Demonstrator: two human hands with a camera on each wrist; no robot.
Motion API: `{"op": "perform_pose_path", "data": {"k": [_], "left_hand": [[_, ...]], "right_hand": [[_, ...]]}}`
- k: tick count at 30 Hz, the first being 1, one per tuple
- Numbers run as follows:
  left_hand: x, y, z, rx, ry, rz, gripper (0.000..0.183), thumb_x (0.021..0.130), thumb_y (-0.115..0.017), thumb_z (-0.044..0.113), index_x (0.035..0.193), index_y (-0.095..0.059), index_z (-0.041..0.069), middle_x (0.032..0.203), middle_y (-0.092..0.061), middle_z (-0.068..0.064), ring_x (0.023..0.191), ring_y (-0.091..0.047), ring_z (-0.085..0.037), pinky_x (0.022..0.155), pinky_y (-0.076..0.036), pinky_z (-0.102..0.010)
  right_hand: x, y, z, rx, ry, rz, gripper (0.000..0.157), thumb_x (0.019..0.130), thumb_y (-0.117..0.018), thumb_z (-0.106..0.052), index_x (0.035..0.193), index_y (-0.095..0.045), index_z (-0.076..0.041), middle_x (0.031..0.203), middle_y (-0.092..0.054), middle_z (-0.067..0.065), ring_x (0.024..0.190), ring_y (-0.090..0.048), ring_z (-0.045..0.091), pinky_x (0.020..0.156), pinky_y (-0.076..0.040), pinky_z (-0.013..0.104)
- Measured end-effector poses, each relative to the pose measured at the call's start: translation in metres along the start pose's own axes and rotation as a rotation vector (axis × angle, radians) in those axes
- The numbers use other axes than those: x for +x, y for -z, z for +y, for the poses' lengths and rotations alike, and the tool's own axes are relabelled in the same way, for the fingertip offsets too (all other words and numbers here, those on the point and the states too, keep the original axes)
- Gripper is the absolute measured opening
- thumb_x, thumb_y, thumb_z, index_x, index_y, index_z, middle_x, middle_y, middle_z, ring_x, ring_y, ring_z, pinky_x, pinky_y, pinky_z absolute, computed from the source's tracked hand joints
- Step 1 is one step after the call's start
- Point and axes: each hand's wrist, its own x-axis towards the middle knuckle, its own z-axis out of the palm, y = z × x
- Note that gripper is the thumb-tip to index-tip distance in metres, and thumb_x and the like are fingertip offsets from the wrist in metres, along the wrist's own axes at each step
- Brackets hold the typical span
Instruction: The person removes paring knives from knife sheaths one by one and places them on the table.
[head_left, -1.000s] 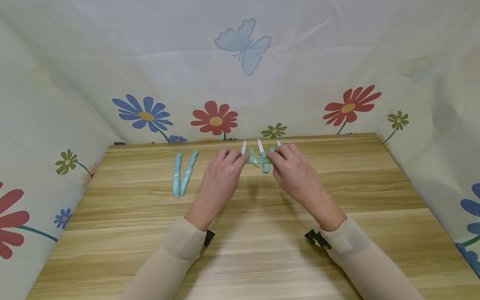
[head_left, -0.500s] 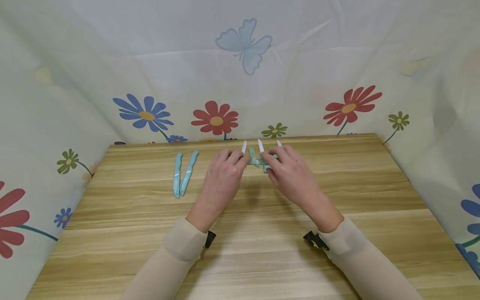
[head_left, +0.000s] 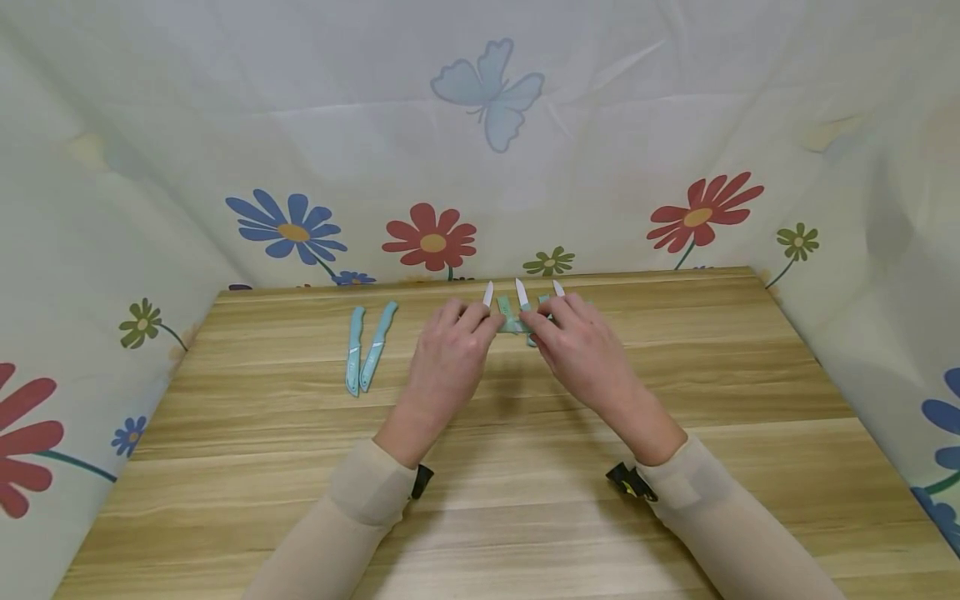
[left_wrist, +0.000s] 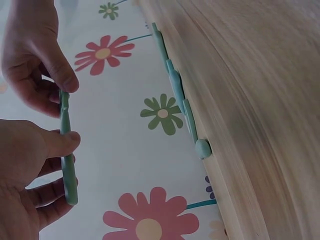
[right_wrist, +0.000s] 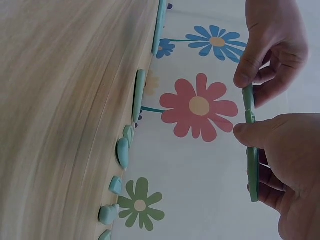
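Note:
Both hands hold a teal paring knife (head_left: 513, 327) level above the far part of the table. No bare blade shows on it, and a joint (right_wrist: 250, 117) is visible along its length in the right wrist view. My left hand (head_left: 452, 348) pinches one end between thumb and fingers. The other part is gripped by my right hand (head_left: 588, 348), its thumb on the near side. Behind the hands lie knives with bare white blades (head_left: 522, 292) and a green sheath (head_left: 503, 306); their handles are partly hidden.
To the left, two sheathed teal knives (head_left: 353, 352) lie side by side on the wooden table (head_left: 480, 500). A second loose sheath (head_left: 544, 299) shows beside the right hand. A flower-printed curtain (head_left: 585, 200) stands behind the table's far edge.
My right hand has slid left along the knife, closer to the left hand. The left hand has shifted slightly right. The knives on the table have not moved.

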Motion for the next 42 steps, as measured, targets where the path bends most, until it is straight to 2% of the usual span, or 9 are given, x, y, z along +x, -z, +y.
{"op": "perform_pose_path", "data": {"k": [15,24,42], "left_hand": [[0.0002,0.0020,0.0008,-0.006,0.009,-0.029,0.018,0.101,-0.072,0.004,0.116,-0.080,0.007,0.108,-0.071,-0.008,0.100,-0.061,-0.028,0.088,-0.056,-0.036],[0.0006,0.0030,0.0008,-0.012,0.015,-0.041,0.019,0.101,-0.073,0.005,0.118,-0.080,0.008,0.110,-0.071,-0.007,0.103,-0.062,-0.027,0.091,-0.057,-0.038],[0.0007,0.0024,0.0006,-0.007,0.017,-0.040,0.019,0.100,-0.075,0.006,0.117,-0.080,0.008,0.109,-0.071,-0.007,0.101,-0.061,-0.027,0.090,-0.057,-0.037]], "right_hand": [[-0.0003,-0.0007,0.0016,0.003,-0.010,-0.033,0.029,0.090,-0.085,-0.004,0.118,-0.078,-0.005,0.103,-0.069,0.012,0.094,-0.061,0.032,0.081,-0.056,0.038],[0.0003,0.0007,0.0007,0.005,-0.010,-0.027,0.027,0.090,-0.085,-0.004,0.117,-0.078,-0.005,0.103,-0.069,0.012,0.092,-0.061,0.031,0.080,-0.056,0.038],[-0.0003,-0.0002,0.0020,0.028,-0.008,-0.012,0.027,0.089,-0.086,-0.004,0.115,-0.078,-0.005,0.103,-0.069,0.012,0.094,-0.062,0.033,0.084,-0.057,0.040]]}}
